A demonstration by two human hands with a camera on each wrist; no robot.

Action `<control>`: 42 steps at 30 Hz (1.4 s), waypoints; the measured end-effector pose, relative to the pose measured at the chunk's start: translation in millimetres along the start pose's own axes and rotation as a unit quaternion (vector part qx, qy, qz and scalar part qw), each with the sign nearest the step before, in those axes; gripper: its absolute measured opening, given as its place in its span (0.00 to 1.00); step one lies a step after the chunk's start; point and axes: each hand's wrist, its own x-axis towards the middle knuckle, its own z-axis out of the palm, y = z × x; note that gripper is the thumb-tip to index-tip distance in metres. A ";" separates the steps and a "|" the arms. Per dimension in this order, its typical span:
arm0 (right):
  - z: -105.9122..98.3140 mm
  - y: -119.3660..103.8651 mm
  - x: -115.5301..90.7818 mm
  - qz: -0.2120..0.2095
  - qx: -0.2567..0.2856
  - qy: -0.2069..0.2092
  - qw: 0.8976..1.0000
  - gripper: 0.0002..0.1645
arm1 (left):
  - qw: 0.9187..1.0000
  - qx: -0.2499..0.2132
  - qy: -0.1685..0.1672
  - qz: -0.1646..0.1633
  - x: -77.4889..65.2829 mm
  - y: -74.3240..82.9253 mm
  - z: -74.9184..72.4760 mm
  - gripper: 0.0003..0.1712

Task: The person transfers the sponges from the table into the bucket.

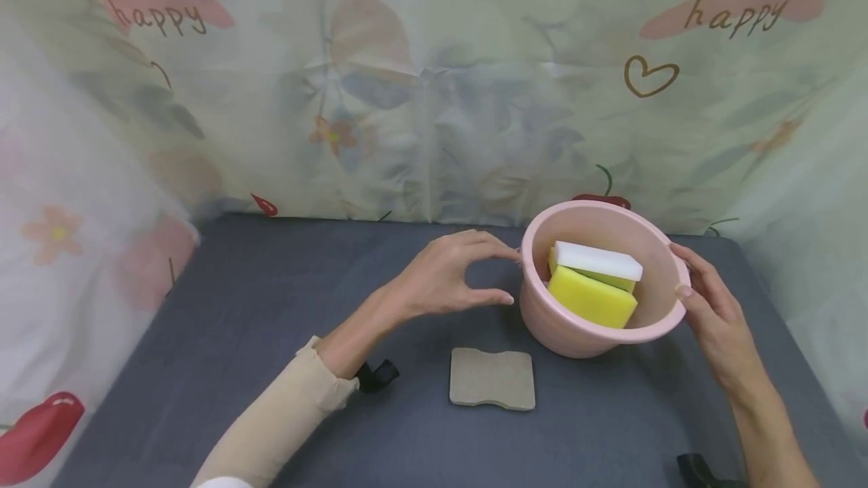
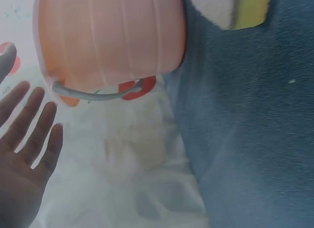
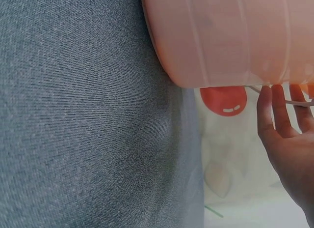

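Note:
A pink bucket [image 1: 597, 341] stands on the dark table at the right. Inside it are two sponges: one yellow [image 1: 591, 298], and behind it one with a white layer [image 1: 597, 258] over yellow. My left hand [image 1: 450, 273] is at the bucket's left side, thumb and fingers spread apart, fingertips near the rim; the left wrist view shows the fingers extended. On the opposite side, my right hand [image 1: 719, 315] has its thumb at the rim and its straight fingers against the outer wall, beside the thin handle [image 3: 299, 103].
A greyish sponge [image 1: 491, 379] with notched long sides lies flat in front of the bucket; its yellow side [image 2: 251, 11] shows in the left wrist view. A printed curtain [image 1: 420, 134] hangs behind the table [image 1: 285, 285]. Black straps [image 1: 377, 376] show at the wrists.

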 end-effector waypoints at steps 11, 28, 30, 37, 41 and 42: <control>-1.4 -0.3 -0.5 -0.012 0.018 -0.003 1.000 0.31 | 0.999 0.007 -0.051 -0.017 -30.5 5.5 8.7 0.34; -2.5 -0.5 -0.9 -0.006 0.003 0.001 1.000 0.32 | 0.984 -0.006 -0.164 -0.068 -66.4 7.5 34.2 0.40; -2.1 -0.3 -0.9 -0.004 0.005 0.000 1.000 0.32 | 0.982 -0.009 -0.175 -0.074 -69.5 7.9 37.0 0.40; -0.3 0.2 -0.3 -0.004 0.005 0.000 1.000 0.32 | 0.977 -0.023 -0.193 -0.082 -78.6 8.1 45.8 0.44; 0.6 0.4 0.1 -0.005 0.005 -0.001 1.000 0.32 | 0.970 -0.033 -0.217 -0.102 -82.7 8.0 49.0 0.47; 0.7 0.3 0.0 -0.006 0.005 0.000 1.000 0.32 | 0.968 -0.036 -0.225 -0.107 -83.6 8.0 49.8 0.48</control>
